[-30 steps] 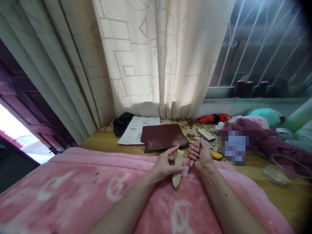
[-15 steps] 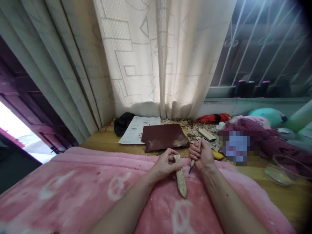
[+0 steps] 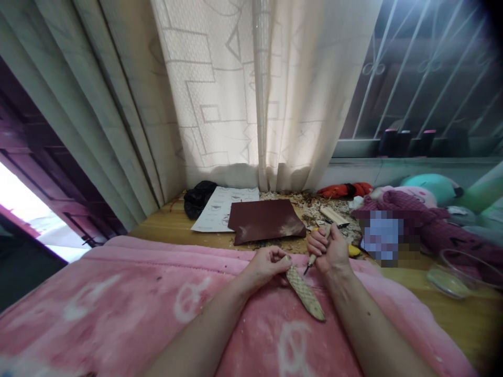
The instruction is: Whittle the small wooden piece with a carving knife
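Observation:
A long, pale carved wooden piece [image 3: 305, 296] with a crosshatched surface slants down to the right over the pink blanket [image 3: 157, 293]. Its upper end is pinched between the thumb and fingers of my left hand [image 3: 268, 266]. My right hand [image 3: 328, 250] is wrapped round the light handle of a carving tool [image 3: 311, 262]. The tool's dark metal tip points down and left, a little to the right of the wood, with a small gap visible between them.
Behind my hands, a wooden table [image 3: 157, 225] bears a brown sheet [image 3: 267, 221], printed papers [image 3: 214, 212], a black bag [image 3: 198, 199], shavings, and a yellow object [image 3: 353, 251]. To the right are an orange bundle [image 3: 346, 190] and a clear bowl [image 3: 450, 280].
The carved piece has turned, its lower end swinging to the right, and my left fingers now pinch its top. My right hand has shifted slightly right, still holding the tool.

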Demonstrator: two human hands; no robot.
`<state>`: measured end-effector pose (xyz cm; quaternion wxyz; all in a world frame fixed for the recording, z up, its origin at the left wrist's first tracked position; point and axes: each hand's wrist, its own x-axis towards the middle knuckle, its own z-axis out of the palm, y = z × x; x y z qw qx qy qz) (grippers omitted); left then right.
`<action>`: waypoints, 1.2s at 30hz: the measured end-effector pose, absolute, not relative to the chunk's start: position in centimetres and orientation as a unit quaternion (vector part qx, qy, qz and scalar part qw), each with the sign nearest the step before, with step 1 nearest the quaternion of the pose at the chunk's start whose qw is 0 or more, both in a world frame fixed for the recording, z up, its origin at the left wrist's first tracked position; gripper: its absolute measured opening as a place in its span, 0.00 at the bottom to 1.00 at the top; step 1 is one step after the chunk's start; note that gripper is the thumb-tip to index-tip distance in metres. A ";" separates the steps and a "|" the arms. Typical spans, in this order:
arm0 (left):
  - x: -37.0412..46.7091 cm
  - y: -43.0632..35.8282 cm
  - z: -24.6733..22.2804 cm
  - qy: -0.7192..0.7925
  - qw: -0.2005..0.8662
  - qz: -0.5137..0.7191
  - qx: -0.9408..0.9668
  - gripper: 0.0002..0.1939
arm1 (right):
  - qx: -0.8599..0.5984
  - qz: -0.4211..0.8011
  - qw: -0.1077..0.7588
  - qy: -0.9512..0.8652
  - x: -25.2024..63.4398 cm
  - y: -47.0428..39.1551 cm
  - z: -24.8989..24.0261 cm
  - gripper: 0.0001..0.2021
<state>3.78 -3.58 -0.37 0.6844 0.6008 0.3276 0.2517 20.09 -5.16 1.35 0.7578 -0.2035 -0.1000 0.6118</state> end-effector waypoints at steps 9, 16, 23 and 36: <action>2.8 -2.9 -0.4 0.350 0.469 0.173 0.792 0.18 | -0.237 0.598 0.755 -0.125 19.1 -5.1 0.8 0.19; 1.8 -2.3 0.0 0.227 0.326 0.138 0.908 0.18 | -0.269 0.589 0.750 -0.134 18.7 -5.2 0.9 0.17; 1.8 -1.8 0.4 0.142 0.289 0.126 0.938 0.21 | -0.261 0.582 0.756 -0.147 18.9 -5.4 1.1 0.17; 2.6 -3.1 0.0 0.236 0.153 0.145 0.949 0.17 | -0.266 0.490 0.808 -0.190 17.8 -6.2 2.3 0.21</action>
